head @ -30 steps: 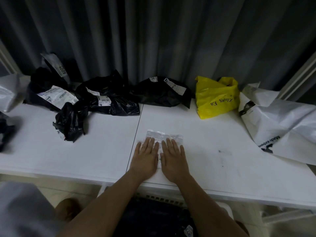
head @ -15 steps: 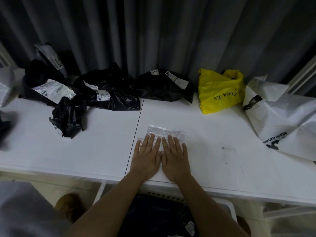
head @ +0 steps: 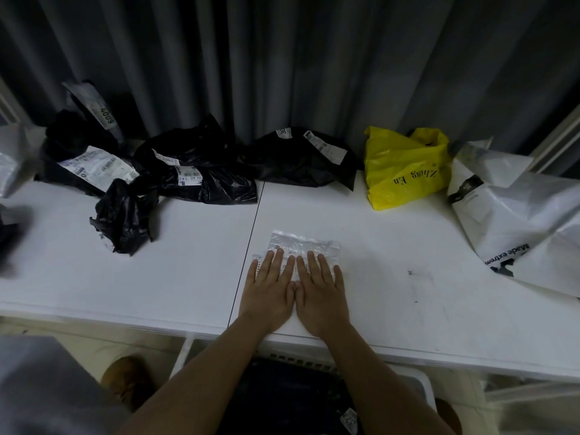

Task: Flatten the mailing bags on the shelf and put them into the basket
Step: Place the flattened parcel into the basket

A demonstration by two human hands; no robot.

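Observation:
A small clear mailing bag [head: 306, 244] lies flat on the white shelf [head: 188, 277] near its front edge. My left hand [head: 270, 290] and my right hand [head: 320, 293] rest side by side on it, palms down, fingers spread, covering its near half. Crumpled black mailing bags [head: 201, 171] with white labels sit along the back. A small black bag [head: 122, 215] lies in front of them. A yellow bag [head: 405, 171] and a big white bag [head: 518, 224] are at the right. Below the shelf edge, the white basket [head: 420, 387] holds dark bags.
A grey curtain [head: 282, 58] hangs behind the shelf. Another pale bag [head: 12, 158] sits at the far left edge. A seam [head: 248, 252] splits the shelf top just left of my hands. A shoe [head: 125, 378] shows on the floor below.
My hands stay pressed on the clear bag, having slid slightly forward over it. The view has shifted a little; the other bags have not moved.

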